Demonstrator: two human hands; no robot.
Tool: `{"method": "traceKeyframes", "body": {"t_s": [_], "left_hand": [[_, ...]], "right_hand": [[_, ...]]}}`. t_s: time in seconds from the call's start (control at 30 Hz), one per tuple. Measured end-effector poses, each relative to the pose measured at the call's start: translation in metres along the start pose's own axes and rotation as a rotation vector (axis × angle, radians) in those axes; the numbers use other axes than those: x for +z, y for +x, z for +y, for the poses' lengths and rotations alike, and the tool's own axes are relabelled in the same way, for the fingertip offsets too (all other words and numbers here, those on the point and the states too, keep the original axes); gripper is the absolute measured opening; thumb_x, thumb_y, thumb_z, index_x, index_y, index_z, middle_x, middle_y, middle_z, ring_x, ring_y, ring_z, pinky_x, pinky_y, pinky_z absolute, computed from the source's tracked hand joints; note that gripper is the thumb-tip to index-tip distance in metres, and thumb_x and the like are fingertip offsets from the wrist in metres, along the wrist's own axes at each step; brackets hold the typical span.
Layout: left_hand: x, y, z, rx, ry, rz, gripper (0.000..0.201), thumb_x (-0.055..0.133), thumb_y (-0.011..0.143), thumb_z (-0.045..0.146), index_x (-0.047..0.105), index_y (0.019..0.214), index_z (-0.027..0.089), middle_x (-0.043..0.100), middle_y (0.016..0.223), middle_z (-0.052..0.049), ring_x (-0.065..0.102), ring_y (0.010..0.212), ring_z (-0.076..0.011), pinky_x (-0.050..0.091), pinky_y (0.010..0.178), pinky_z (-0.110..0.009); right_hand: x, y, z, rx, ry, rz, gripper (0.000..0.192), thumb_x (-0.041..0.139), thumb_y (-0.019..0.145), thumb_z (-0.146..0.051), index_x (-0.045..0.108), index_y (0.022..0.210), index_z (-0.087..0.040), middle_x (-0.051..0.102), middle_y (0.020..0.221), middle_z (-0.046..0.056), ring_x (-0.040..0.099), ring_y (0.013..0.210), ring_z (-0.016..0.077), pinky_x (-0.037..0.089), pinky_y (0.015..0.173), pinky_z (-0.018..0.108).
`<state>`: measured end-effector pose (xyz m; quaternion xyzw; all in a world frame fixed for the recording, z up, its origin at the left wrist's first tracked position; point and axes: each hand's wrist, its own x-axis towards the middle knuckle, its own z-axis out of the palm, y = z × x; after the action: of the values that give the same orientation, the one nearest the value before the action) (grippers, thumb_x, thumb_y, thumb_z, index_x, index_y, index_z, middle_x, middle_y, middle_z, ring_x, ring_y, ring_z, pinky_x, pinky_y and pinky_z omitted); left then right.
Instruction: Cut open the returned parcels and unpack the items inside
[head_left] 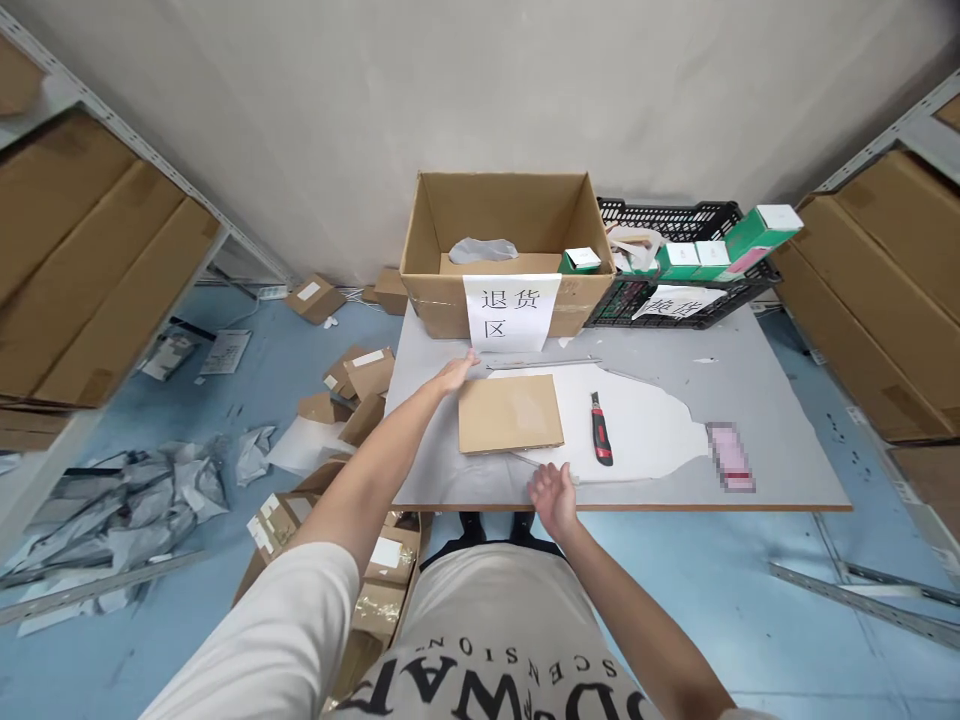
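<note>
Pink item [730, 455] on table pixelated, unidentifiable; shelf cartons [82, 270] cut off by frame edges.

Bright, even light (edges bowed, shadows soft).

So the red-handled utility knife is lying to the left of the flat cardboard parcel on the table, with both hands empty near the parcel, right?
Not quite. In the head view the utility knife lies to the right of the flat cardboard parcel, not the left. The rest holds: it is on the table, and the left hand and right hand are empty near the parcel.
</note>
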<state>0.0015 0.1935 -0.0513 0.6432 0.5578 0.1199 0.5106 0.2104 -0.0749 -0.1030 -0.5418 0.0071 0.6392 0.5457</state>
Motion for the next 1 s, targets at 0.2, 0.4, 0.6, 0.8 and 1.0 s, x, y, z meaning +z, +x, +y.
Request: {"method": "traceKeyframes", "body": {"t_s": [0.2, 0.4, 0.6, 0.8, 1.0], "left_hand": [[0.017, 0.016, 0.024, -0.108, 0.437, -0.188, 0.086, 0.018, 0.075, 0.081, 0.065, 0.112, 0.018, 0.056, 0.128, -0.016, 0.051, 0.118, -0.0357, 0.038, 0.094, -0.043], [0.013, 0.007, 0.002, -0.071, 0.228, -0.074, 0.079, 0.03, 0.076, 0.079, 0.064, 0.114, 0.019, 0.056, 0.13, -0.011, 0.045, 0.125, -0.033, 0.034, 0.1, -0.039], [0.045, -0.055, -0.058, -0.077, -0.506, 0.205, 0.081, 0.005, 0.085, 0.069, 0.04, 0.139, 0.02, 0.033, 0.148, -0.008, 0.02, 0.14, -0.0223, 0.021, 0.111, -0.037], [0.107, -0.114, -0.083, -0.105, -0.965, 0.09, 0.08, 0.008, 0.084, 0.071, 0.041, 0.138, 0.023, 0.047, 0.139, -0.009, 0.038, 0.132, -0.0239, 0.029, 0.108, -0.043], [0.09, -0.116, -0.072, -0.002, -0.928, 0.139, 0.078, 0.014, 0.085, 0.071, 0.041, 0.139, 0.021, 0.043, 0.142, -0.009, 0.036, 0.133, -0.0254, 0.026, 0.11, -0.042]], "right_hand": [[0.039, -0.001, 0.013, 0.007, 0.129, -0.118, 0.05, 0.039, 0.08, -0.07, 0.055, 0.113, -0.036, 0.038, 0.145, -0.004, 0.031, 0.136, 0.019, 0.037, 0.102, 0.045], [0.021, 0.021, -0.002, -0.116, -0.033, 0.093, 0.057, 0.042, 0.08, -0.067, 0.044, 0.13, -0.038, 0.03, 0.15, -0.006, 0.017, 0.141, 0.0156, 0.026, 0.11, 0.045], [-0.022, 0.057, -0.057, -0.239, -0.381, -0.022, 0.076, 0.031, 0.083, -0.07, 0.024, 0.145, -0.028, 0.01, 0.155, -0.002, 0.01, 0.142, 0.0133, 0.01, 0.114, 0.039], [-0.009, 0.057, -0.063, -0.17, -0.481, -0.251, 0.08, 0.018, 0.08, -0.077, 0.04, 0.139, -0.028, 0.039, 0.145, 0.002, 0.03, 0.137, 0.0158, 0.016, 0.113, 0.037], [0.003, 0.043, -0.08, -0.117, -0.564, -0.286, 0.072, 0.012, 0.088, -0.067, 0.052, 0.129, -0.024, 0.06, 0.126, 0.005, 0.046, 0.127, 0.0186, 0.027, 0.11, 0.04]]}}
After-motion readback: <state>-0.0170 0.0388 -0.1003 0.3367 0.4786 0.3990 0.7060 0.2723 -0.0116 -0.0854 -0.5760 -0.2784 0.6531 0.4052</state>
